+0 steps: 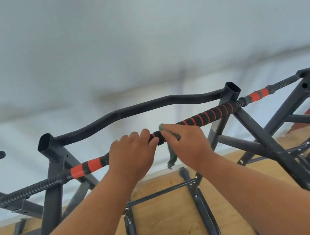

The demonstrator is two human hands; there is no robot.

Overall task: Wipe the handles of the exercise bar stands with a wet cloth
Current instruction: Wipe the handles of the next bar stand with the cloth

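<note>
We see the left hand (pixel 132 157) wrapped over the padded bar handle (pixel 206 118), likely steadying it, while the right hand (pixel 186 144) grips the green wet cloth (pixel 171 158) around the handle's middle for wiping; the cloth's tail hangs below the stand (pixel 270 140).

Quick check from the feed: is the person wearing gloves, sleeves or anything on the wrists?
No. Both forearms are bare right down to the frame's bottom edge, with no sleeves in view. The left hand and right hand are ungloved, and no watch, band or ring shows.
</note>
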